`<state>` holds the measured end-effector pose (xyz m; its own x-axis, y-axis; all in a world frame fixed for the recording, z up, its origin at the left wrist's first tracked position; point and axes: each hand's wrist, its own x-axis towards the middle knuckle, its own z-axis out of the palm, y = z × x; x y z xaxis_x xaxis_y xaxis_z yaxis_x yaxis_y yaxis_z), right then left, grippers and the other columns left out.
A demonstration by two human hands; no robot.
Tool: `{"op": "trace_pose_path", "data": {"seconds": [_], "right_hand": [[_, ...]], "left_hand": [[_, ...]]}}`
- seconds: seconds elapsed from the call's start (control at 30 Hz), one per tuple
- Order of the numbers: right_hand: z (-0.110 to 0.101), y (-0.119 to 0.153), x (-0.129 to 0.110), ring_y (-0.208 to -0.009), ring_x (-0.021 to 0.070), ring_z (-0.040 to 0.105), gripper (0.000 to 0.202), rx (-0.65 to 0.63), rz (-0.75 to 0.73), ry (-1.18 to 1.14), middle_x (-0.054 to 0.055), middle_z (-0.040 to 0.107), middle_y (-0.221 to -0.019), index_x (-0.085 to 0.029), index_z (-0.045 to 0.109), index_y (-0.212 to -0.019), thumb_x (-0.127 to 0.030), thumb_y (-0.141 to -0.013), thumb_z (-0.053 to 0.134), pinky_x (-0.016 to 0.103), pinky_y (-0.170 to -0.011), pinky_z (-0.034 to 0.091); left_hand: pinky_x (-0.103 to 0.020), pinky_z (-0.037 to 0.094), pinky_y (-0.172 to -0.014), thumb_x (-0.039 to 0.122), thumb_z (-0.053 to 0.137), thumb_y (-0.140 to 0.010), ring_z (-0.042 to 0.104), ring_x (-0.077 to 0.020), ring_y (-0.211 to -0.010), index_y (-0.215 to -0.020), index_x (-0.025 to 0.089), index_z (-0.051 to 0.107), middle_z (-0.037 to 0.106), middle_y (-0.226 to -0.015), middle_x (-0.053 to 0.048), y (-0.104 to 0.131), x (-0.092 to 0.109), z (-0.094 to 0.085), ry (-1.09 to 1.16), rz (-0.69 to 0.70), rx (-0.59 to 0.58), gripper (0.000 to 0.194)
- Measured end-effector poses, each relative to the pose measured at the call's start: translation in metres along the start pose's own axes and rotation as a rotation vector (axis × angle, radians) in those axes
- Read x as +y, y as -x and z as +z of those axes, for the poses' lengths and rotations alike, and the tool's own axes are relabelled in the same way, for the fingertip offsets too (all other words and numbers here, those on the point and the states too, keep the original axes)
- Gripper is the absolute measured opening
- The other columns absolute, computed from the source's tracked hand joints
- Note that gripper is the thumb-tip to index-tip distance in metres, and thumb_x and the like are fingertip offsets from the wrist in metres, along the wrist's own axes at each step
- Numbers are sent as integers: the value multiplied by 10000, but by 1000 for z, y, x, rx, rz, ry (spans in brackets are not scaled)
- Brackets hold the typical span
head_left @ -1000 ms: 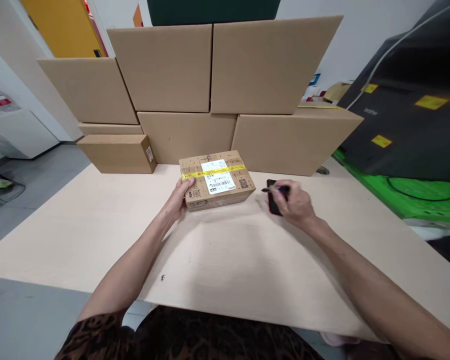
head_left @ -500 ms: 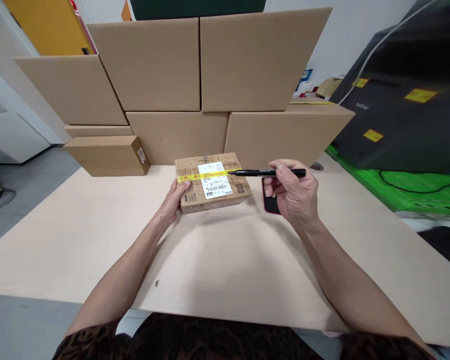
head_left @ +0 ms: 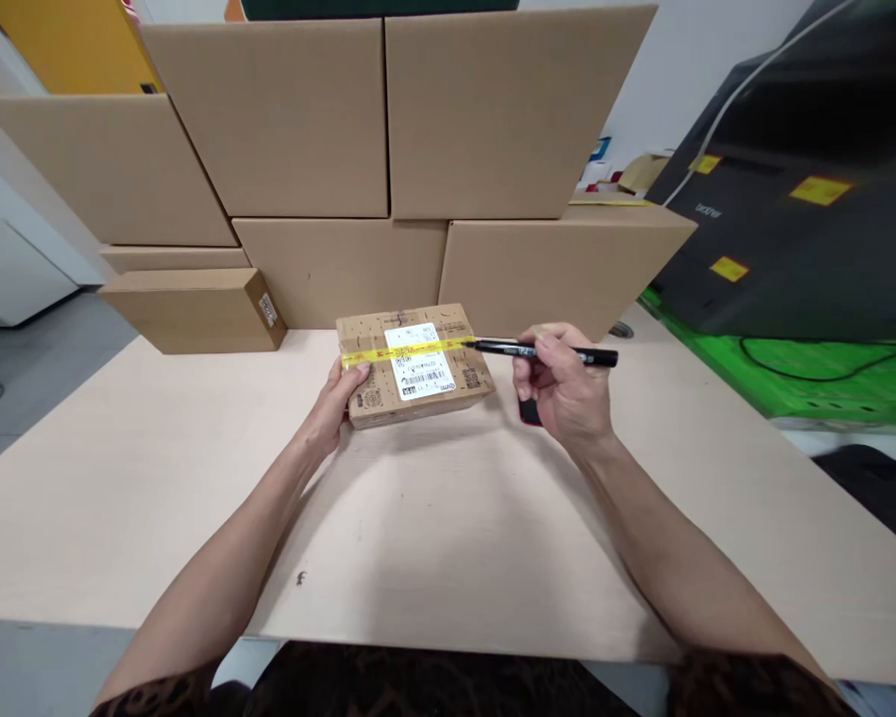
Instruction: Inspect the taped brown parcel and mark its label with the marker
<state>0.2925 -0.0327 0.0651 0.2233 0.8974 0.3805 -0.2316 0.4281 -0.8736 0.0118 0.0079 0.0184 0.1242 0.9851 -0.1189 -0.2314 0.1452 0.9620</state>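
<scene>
On the pale table (head_left: 433, 538), before large plain cardboard boxes (head_left: 485, 124) which are stacked like a wall, there is a small parcel (head_left: 459, 364), near the middle. It is brown cardboard, printed with dark marks, and a yellow tape (head_left: 373, 355) crosses its upper face and the white label (head_left: 423, 378) with its barcode. The long axis of the parcel runs from left to right, with the right end slightly farther from the person. The left hand (head_left: 327, 413) grips its left end: the thumb is pressed on the upper face, while the other fingers are mostly hidden. The right hand (head_left: 571, 398) pinches a slim, glossy black pen (head_left: 509, 348) between thumb and fingers. This pen lies almost level across the view, its tip pointing left to the right end of the tape; whether it touches there, I cannot tell. Partly behind this hand, a dark flat object with a red edge (head_left: 530, 411) lies on the table.
</scene>
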Motion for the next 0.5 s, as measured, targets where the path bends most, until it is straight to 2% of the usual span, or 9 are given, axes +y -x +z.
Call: {"op": "trace_pose_path", "data": {"seconds": [0.03, 0.1, 0.23, 0.33, 0.5], "right_hand": [[-1, 0, 0, -419, 91, 515, 347, -19, 5, 42, -44, 679, -609, -249, 726, -890, -566, -837, 859, 245, -383, 322], [-2, 0, 2, -450, 91, 537, 377, -32, 0, 107, -35, 699, -648, -237, 751, -944, -558, -808, 893, 251, -420, 362], [-3, 0, 10, -441, 77, 465, 439, 29, -41, 159, -102, 596, -582, -263, 620, -822, -468, -697, 988, 237, -428, 356], [-4, 2, 16, -405, 84, 412, 447, 33, -37, 158, -123, 528, -527, -276, 547, -794, -491, -758, 937, 239, -402, 302], [-1, 7, 17, -512, 118, 468, 314, -102, -85, 360, -60, 573, -595, -251, 677, -810, -528, -920, 776, 273, -489, 367]], "left_hand": [[-451, 623, -1075, 591, 914, -766, 751, -350, -1276, -1415, 240, 605, 770, -1416, -113, 0, 0, 0, 4, 3, -3, 799], [-461, 612, -1101, 588, 917, -763, 741, -354, -1297, -1397, 238, 610, 769, -1419, -113, 1, 1, 1, 7, 5, -9, 786], [-479, 610, -1103, 612, 910, -756, 735, -361, -1304, -1408, 236, 598, 766, -1421, -119, 1, 2, 1, -7, 6, -13, 815], [-479, 616, -1084, 626, 902, -759, 739, -360, -1293, -1433, 244, 589, 758, -1436, -121, 1, 1, 1, -27, -2, -6, 836], [-462, 619, -1066, 614, 890, -783, 754, -346, -1265, -1426, 256, 603, 765, -1426, -114, 1, 0, 0, -35, -10, 9, 791]]}}
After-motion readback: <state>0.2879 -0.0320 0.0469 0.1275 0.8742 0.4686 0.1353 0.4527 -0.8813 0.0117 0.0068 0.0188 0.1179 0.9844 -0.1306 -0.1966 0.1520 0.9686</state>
